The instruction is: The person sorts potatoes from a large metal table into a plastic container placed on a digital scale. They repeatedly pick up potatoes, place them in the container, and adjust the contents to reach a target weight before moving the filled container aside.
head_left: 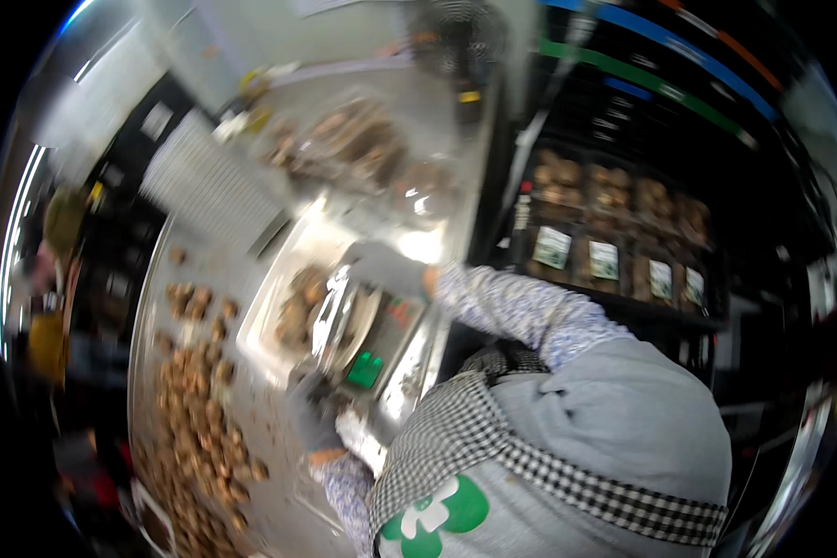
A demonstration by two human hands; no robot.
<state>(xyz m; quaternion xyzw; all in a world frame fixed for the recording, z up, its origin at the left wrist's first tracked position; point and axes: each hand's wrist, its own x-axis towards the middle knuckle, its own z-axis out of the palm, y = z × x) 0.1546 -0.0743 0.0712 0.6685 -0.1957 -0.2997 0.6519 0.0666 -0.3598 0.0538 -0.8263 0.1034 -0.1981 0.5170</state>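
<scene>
My right hand (388, 269), in a grey glove, reaches in over a white tray and grips the upper end of a shiny clear plastic piece (333, 321). My left hand (314, 411), gloved in grey too, is closed at its lower end. I cannot tell whether this piece is a bag, film or a pack. Behind it, brown mushrooms (296, 312) lie in the white tray (262, 321). Beside the tray is a scale with a lit green display (365, 369). Blur hides the fingertips.
Many loose brown mushrooms (195, 418) spread over the metal table (284, 484) at left. A stack of white trays (209, 181) stands at the back left. Filled clear bags (353, 139) lie at the back near a fan (458, 42). At right, black crates hold packed mushrooms (614, 191).
</scene>
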